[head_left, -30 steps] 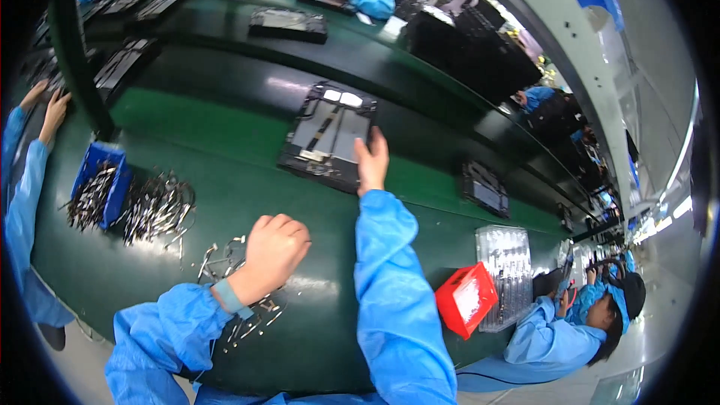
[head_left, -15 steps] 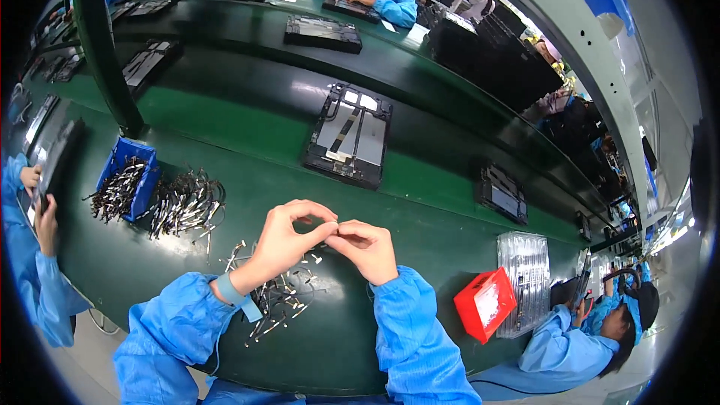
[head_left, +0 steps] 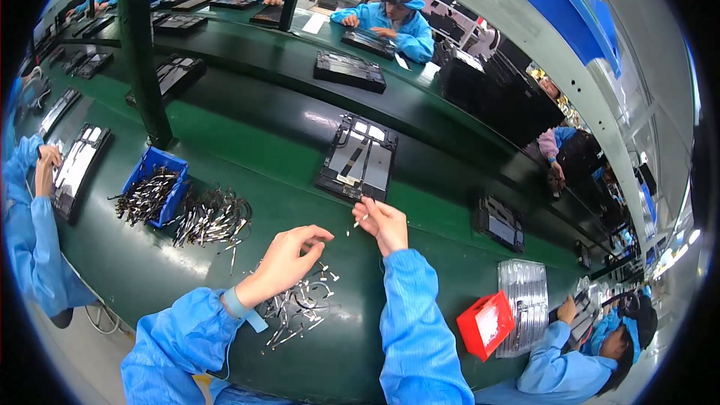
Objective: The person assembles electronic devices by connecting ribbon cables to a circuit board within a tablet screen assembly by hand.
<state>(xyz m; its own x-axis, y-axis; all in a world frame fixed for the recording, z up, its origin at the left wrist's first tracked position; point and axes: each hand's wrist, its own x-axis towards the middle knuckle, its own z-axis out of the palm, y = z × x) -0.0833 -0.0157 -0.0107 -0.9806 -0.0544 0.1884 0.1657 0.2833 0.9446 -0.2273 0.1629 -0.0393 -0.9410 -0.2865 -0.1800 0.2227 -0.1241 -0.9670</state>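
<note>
My right hand (head_left: 386, 229) reaches over the near edge of an opened tablet-like device (head_left: 356, 161), fingers pinched on a small cable with white ends, mostly hidden by the fingers. The device has a black frame and silver panels. My left hand (head_left: 289, 261) hovers over the bench with thumb and fingers parted and nothing visible between them. It wears a light blue wrist strap (head_left: 235, 302). Beneath it lies a loose scatter of short cables (head_left: 306, 311) with pale connectors.
A blue bin (head_left: 178, 196) full of dark cables stands at left, beside a cable heap (head_left: 214, 217). At right are a red box (head_left: 469, 326) and clear plastic trays (head_left: 525, 307). Another device (head_left: 501, 223) lies right. Co-workers sit left, right and opposite; a green post (head_left: 142, 52) rises far left.
My hands have come apart: the right moved forward to the device with the small cable, while the left's fingers parted. The left co-worker's device now lies flat. The view has shifted slightly.
</note>
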